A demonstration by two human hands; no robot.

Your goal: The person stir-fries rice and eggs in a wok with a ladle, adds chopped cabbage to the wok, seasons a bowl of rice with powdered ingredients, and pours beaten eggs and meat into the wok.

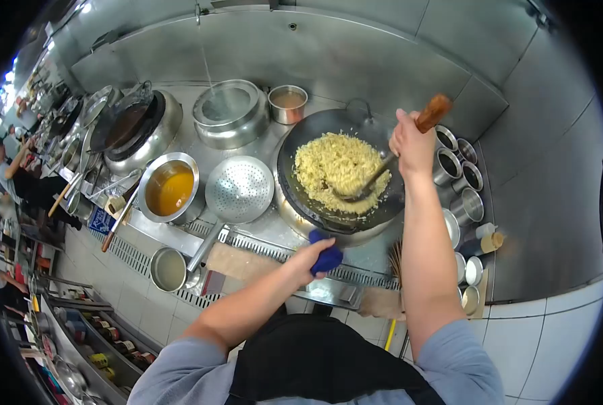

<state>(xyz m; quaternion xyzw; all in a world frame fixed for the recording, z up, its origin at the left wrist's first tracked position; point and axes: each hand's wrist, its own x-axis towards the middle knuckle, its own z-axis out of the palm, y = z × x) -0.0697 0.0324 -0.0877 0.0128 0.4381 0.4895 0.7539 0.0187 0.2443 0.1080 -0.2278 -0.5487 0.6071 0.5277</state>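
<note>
My right hand (413,143) is wrapped round the wooden handle of a ladle (435,113). The ladle's bowl lies in a mound of yellow fried rice (335,162), which fills the middle of a black wok (309,127) on the burner. Bunched in my left hand (304,260) is a dark blue cloth (326,257), at the wok's near edge. Whether the cloth grips the rim there, I cannot tell. A perforated strainer (239,189) lies to the wok's left, its handle pointing towards me.
A pot of orange liquid (173,190) stands beside the strainer, with a smaller pot (168,270) nearer me. Water runs into a round basin (227,108) at the back. Several metal containers (467,206) line the right side. Other people (21,165) are far left.
</note>
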